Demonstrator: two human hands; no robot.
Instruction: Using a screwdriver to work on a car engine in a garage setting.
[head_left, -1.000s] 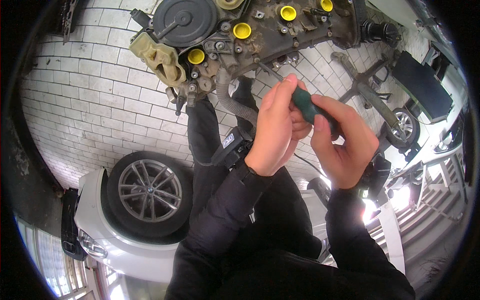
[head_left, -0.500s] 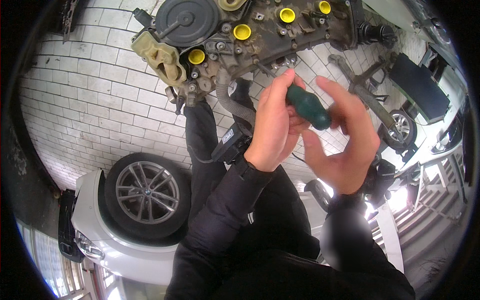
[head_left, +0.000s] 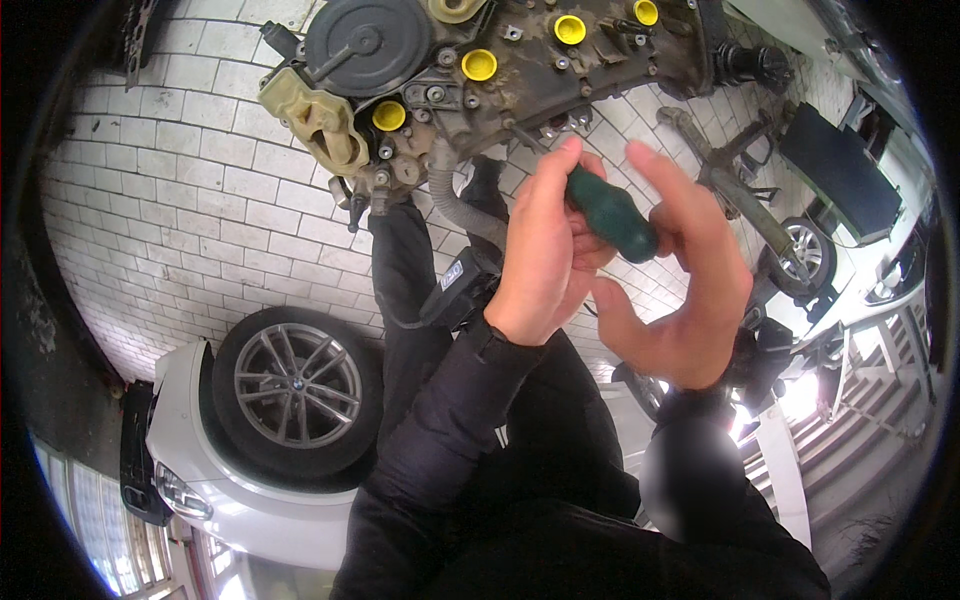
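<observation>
A screwdriver with a dark green, bulbous handle (head_left: 612, 215) lies in my left hand (head_left: 540, 250), whose thumb and fingers are closed round the front of the grip. Its thin shaft points up and left to the near edge of the engine (head_left: 540, 80); where the tip sits I cannot make out. Around the handle's butt end curves my right hand (head_left: 690, 285), thumb and fingers spread apart. Whether a finger of it brushes the handle is unclear. Yellow round caps (head_left: 479, 65) dot the top of the dirty engine, beside a black round cover (head_left: 366, 45).
A grey corrugated hose (head_left: 447, 190) hangs from the engine's near side. To the lower left, a wheel (head_left: 298, 385) lies on a white car part. At right stand a metal stand's leg (head_left: 735, 190) and a dark panel (head_left: 840, 175). White tiles (head_left: 220, 180) cover the floor.
My right hand has shifted slightly left, closer round the handle's end, its fingers still spread. The left hand keeps its hold on the screwdriver. The whole view has moved slightly.
</observation>
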